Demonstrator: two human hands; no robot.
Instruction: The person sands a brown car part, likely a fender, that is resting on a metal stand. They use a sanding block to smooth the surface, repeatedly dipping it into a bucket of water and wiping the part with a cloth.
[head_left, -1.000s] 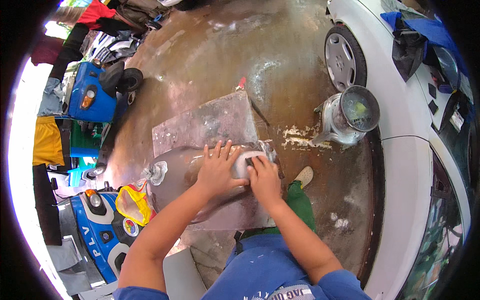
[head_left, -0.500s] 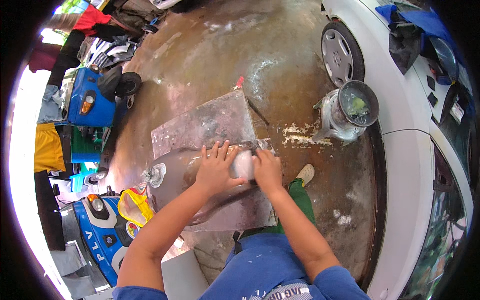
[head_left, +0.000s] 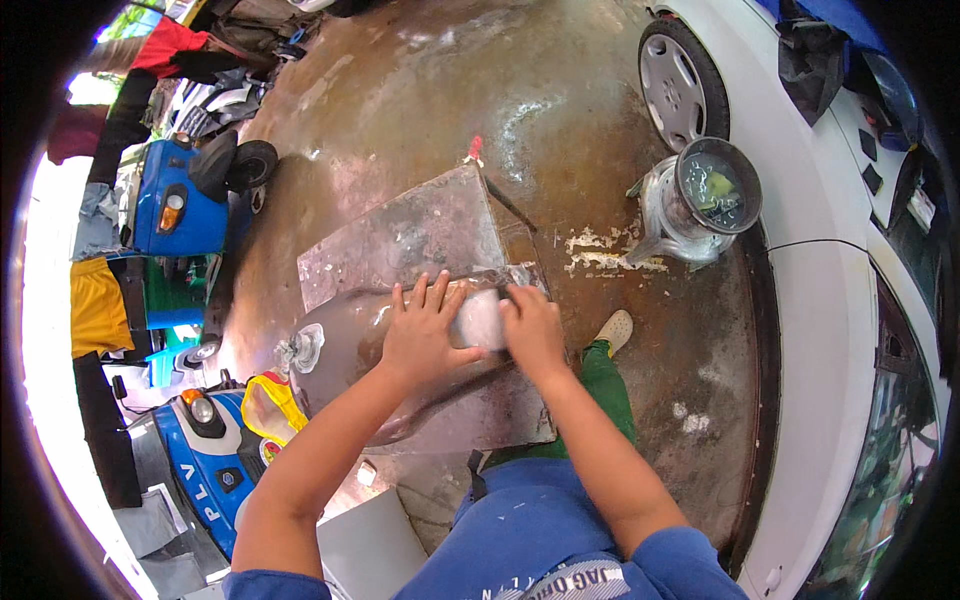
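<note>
A glossy, wet-looking brown-grey motorcycle fuel tank (head_left: 345, 320) lies on a flat, stained board (head_left: 400, 235) in front of me. Crumpled clear plastic (head_left: 302, 348) covers a fitting at its left end. My left hand (head_left: 425, 335) rests flat on the tank with its fingers spread. Beside it, my right hand (head_left: 532, 330) presses down with curled fingers at the edge of a pale white patch (head_left: 479, 320). Whether that patch is a loose sheet or part of the surface, I cannot tell. Whatever the right fingers hold is hidden beneath them.
A bucket of water (head_left: 718, 190) with something green-yellow inside stands at the right, near a white car (head_left: 800, 300). Blue three-wheeled vehicles (head_left: 185, 205) are parked at the left. A yellow-edged bag (head_left: 275, 410) hangs by the tank's left end. My shoe (head_left: 616, 330) is beside the board.
Both hands stay on the tank, the right one still curled by the white patch. The whole view has shifted slightly, and the hands have moved a little up and left in it.
</note>
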